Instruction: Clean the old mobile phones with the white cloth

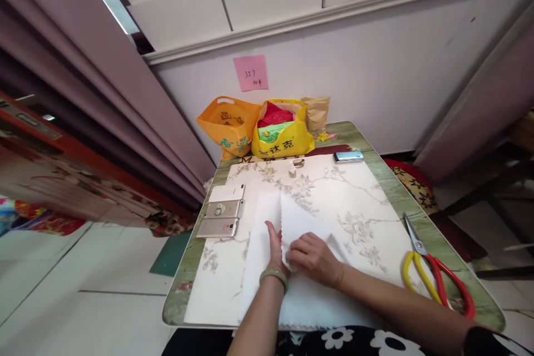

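A sheet of white cloth (261, 267) with zigzag-cut edges lies on the table before me, one flap folded up. My left hand (276, 250), with a green bangle at the wrist, stands on edge against the flap. Its thumb points up, apart from the cloth, while the other fingers are mostly hidden behind the fold. Curled and closed, my right hand (315, 258) pinches the cloth close to the left palm. Anything small between those fingertips cannot be made out.
Scissors (419, 247) with yellow and red handles lie at the right. Three phones (217, 228) are lined up left. Farther back are a small bottle (292, 170), a blue-topped case (349, 157), an orange bag (229, 128), a yellow bag (283, 147) and a brown pouch (316, 112).
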Available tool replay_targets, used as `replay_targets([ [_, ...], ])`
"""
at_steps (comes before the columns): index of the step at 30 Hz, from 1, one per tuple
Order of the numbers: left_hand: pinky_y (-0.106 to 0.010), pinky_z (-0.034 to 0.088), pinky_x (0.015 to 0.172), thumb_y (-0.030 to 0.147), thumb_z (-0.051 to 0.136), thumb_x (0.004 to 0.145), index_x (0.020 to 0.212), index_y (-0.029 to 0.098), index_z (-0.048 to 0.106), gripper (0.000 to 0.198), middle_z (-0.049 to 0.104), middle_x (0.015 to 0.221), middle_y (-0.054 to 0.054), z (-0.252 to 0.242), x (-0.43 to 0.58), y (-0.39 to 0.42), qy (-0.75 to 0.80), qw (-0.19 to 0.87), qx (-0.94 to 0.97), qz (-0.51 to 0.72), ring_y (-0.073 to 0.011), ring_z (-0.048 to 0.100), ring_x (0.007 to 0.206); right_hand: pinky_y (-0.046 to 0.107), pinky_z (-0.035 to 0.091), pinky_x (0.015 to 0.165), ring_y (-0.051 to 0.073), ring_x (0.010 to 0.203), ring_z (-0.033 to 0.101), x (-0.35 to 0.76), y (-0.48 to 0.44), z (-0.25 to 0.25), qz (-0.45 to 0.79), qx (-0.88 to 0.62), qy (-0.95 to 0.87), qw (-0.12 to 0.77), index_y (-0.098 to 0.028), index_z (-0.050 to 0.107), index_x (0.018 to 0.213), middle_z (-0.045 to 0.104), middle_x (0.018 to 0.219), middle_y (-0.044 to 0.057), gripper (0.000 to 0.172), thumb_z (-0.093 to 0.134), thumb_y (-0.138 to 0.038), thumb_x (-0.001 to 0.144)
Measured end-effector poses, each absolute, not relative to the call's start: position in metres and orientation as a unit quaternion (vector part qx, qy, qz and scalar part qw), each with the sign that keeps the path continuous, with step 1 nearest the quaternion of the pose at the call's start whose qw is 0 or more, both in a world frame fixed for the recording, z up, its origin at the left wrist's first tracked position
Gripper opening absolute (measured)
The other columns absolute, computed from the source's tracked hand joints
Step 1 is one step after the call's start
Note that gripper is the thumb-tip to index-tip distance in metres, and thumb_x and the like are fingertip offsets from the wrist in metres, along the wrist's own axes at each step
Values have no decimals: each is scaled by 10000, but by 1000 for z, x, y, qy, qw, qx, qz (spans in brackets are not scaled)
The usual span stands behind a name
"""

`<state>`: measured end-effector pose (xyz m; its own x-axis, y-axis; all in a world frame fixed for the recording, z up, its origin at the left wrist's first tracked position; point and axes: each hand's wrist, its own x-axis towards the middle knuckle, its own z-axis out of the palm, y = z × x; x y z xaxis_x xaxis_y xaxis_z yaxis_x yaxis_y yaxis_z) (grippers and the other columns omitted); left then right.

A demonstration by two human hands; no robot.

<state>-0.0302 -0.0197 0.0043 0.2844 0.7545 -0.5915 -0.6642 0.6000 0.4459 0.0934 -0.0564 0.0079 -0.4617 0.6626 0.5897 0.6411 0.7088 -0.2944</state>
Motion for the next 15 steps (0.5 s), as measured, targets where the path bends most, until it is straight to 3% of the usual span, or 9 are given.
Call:
replay_targets([
  [3,-368,485,872,767,470,730,1008,128,653,721,702,961,-118,1,-29,-18,384,805,74,446,-269,651,950,306,331,709,151,717,486,97,-52,10,32,-384,-852,355,-238,648,837,631,796,17,194,490,-231,948],
  [8,-392,463,922,754,453,753,1103,138,633,731,662,1123,-149,7,-19,-13,288,841,96,448,-288,606,1068,321,356,754,178,792,539,102,-8,12,62,-531,-764,360,-242,689,844,648,841,47,215,512,-325,935],
  [15,-398,472,903,676,481,800,1225,144,591,690,698,1007,-123,7,-21,-11,275,852,123,429,-269,640,970,292,417,724,174,765,593,127,20,-8,126,-627,-655,402,-248,681,914,681,810,18,226,481,-352,925],
])
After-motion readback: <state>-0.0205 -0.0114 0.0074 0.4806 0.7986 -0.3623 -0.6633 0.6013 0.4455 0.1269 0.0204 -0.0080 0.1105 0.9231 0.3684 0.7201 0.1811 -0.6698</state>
